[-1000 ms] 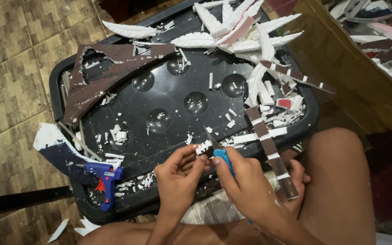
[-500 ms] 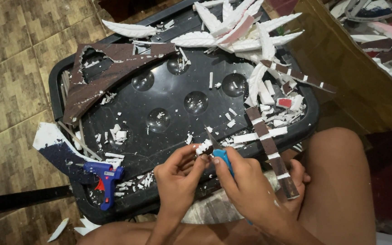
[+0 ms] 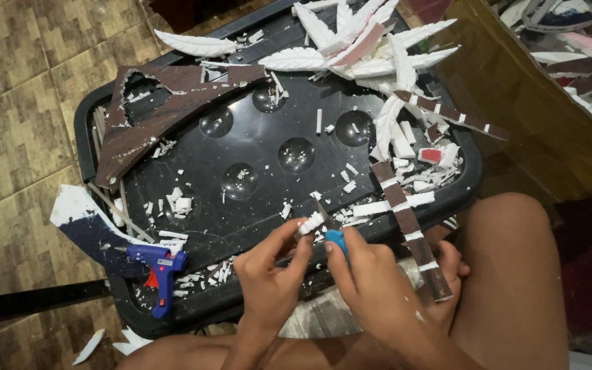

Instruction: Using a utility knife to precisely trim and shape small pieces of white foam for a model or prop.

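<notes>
Fingertips of left hand pinch a small white foam strip; right hand grips a blue-handled cutter.
Both work at the near edge of a glossy black dimpled tray littered with foam chips.

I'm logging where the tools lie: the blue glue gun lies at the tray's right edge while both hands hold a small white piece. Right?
Not quite. In the head view the blue glue gun lies at the tray's left edge; the left hand and right hand do hold the small white piece.
</notes>
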